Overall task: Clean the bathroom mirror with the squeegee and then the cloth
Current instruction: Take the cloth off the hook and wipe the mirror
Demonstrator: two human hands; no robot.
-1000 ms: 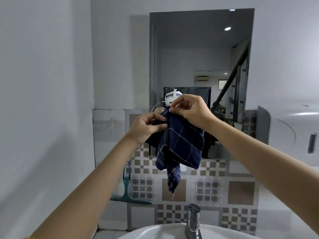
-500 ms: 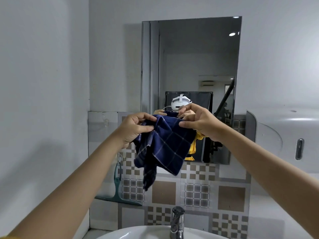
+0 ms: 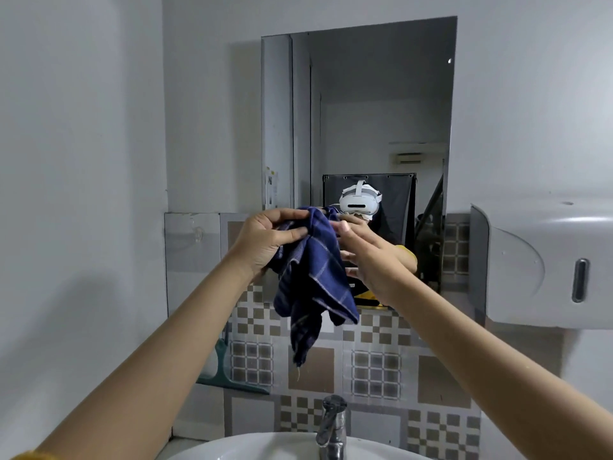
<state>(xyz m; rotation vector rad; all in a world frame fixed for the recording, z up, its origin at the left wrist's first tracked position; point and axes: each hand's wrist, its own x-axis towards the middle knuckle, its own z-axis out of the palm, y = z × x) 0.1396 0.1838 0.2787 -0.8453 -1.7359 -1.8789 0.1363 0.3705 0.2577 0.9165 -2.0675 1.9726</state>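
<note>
Before the mirror (image 3: 365,111), left hand (image 3: 265,242) grips the cloth (image 3: 311,277); right hand (image 3: 371,260), fingers spread, touches its edge.

Plain pale grey walls (image 3: 83,127) meet in a corner on the left, under soft, even light. A band of brown-and-white checked tiles (image 3: 374,366) runs along the back wall above a white basin (image 3: 265,448) with a chrome tap (image 3: 331,426). A grey dispenser (image 3: 544,260) hangs on the right.

Left hand (image 3: 265,240) grips cloth (image 3: 311,280) before mirror (image 3: 365,111).
</note>
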